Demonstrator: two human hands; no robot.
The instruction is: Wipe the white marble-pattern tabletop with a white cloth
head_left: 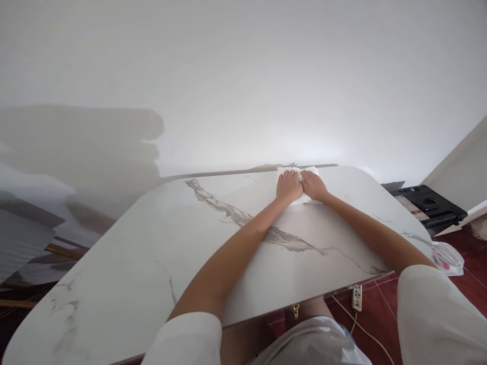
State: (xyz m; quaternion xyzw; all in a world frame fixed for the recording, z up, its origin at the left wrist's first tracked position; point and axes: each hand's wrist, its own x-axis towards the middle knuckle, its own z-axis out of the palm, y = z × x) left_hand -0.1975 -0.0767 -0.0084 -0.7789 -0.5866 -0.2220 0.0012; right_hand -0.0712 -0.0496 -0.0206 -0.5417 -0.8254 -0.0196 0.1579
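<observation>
A white cloth (296, 198) lies on the white marble-patterned tabletop (182, 243), close to its far edge by the wall. My left hand (289, 186) presses down on the cloth, with its fingers together and bent over it. Right beside it, my right hand (313, 185) grips the same cloth, the two hands touching at the thumbs. Much of the cloth is hidden beneath both hands. Its edges show ahead of my fingers and between my wrists.
A white wall (243, 91) rises behind the table. To the right are a black case-like object (437, 205) and a clear plastic bag (448, 257). On the red tiled floor lies a power strip (356, 297) with its cable. A brass latch (296, 311) hangs under the near edge.
</observation>
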